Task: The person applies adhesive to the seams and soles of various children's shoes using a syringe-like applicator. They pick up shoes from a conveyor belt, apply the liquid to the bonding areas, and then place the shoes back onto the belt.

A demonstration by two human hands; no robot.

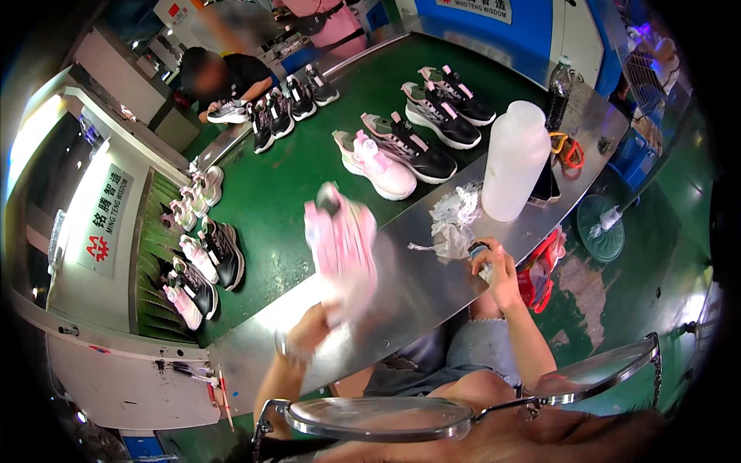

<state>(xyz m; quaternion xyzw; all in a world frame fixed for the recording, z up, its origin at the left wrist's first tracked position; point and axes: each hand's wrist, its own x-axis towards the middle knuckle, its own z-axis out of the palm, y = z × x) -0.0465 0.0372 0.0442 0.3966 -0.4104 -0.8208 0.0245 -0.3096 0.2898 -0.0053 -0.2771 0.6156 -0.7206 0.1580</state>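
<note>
Near the frame's centre, the left hand (312, 327) grasps a pink sneaker (343, 243) by its lower end, seemingly keeping the upper uncovered; right of centre, the right hand (500, 270) curls around a small indistinct item (480, 251).

Your L hand (312, 327), a bit blurred, is closed in a grip out front, w/ your L forearm (276, 386) slanting up & to the rt. from the lower edge. Your R hand (498, 266), sharper & well apart, is up a bit higher in view, fingers (494, 248) curled, R wrist (509, 299) roughly in line w/ your R forearm (531, 339), angled up & left.
</note>
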